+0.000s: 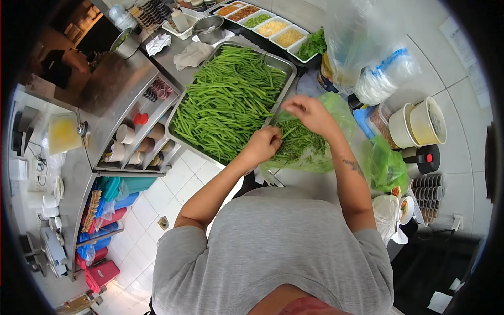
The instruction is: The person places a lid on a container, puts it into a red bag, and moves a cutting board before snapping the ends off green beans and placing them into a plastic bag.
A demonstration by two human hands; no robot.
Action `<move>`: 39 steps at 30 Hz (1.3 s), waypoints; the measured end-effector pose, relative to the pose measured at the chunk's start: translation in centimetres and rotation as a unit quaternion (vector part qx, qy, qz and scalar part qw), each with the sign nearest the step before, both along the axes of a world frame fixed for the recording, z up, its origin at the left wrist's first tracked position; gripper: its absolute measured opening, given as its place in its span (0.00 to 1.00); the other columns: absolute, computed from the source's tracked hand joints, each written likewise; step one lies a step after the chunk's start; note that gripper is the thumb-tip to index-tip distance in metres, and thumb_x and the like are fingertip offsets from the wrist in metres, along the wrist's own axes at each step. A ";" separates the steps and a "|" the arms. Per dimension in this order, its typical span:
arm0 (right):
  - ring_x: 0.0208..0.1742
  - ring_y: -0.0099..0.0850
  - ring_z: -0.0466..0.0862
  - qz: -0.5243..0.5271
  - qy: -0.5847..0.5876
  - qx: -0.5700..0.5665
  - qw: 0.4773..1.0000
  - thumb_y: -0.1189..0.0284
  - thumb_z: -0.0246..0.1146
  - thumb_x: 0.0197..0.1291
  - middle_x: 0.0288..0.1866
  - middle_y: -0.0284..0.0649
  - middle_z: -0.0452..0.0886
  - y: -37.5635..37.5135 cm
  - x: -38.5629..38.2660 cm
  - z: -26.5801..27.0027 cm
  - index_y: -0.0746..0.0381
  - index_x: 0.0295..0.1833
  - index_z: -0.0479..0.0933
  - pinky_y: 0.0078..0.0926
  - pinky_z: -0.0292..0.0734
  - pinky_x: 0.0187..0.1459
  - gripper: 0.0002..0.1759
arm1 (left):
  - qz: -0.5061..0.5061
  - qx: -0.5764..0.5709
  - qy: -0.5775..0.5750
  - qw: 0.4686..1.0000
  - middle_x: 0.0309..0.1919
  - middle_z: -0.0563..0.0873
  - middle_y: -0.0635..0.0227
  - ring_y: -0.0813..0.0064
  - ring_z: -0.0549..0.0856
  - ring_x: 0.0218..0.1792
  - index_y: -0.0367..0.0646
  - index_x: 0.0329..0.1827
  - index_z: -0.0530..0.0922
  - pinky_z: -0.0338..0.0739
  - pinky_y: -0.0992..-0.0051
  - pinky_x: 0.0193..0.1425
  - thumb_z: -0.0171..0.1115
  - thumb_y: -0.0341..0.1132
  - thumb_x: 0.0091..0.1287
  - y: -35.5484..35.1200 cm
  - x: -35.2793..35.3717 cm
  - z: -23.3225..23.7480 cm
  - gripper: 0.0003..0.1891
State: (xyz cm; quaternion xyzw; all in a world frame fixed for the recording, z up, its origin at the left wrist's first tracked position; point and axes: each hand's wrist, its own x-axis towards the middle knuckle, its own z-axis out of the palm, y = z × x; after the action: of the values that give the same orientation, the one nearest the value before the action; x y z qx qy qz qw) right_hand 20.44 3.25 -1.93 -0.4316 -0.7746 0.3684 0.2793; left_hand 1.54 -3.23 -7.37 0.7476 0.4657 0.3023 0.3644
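Observation:
A deep metal tray (289, 67) is heaped with long green beans (226, 100). Beside it lies a spread green plastic bag (344, 113) with a pile of thin green bean trimmings (296, 142) on it. Between the tray's near right corner and the pile, my left hand (263, 143) is closed in a pinch; whatever its fingers hold is hidden. Above the far side of the trimmings, my right hand (308, 113) has its fingers curled together, and I cannot make out anything in them.
White containers of chopped ingredients (273, 27) line the back wall, near a metal pot (208, 29). Clear plastic bags (386, 73) and tubs (428, 121) stand at right. To the left is a steel counter with shelves of cups (126, 134); another person's arm (76, 60) shows beyond.

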 end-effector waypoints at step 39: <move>0.42 0.45 0.77 -0.113 -0.130 0.057 0.983 0.77 0.64 0.54 0.39 0.45 0.77 -7.9 3.0 -5.7 0.64 0.44 0.78 0.39 0.72 0.46 0.11 | -0.059 0.177 0.188 0.964 0.35 0.80 0.59 0.56 0.81 0.40 0.40 0.37 0.78 0.77 0.62 0.42 0.61 0.24 0.56 0.8 3.6 -0.7 0.07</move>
State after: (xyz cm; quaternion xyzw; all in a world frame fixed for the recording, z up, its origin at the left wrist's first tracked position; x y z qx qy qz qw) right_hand 23.47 -4.66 -7.64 -0.5437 -0.7703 0.2308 0.2404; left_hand 5.14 -2.48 -8.10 0.8695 0.4204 0.2118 0.1495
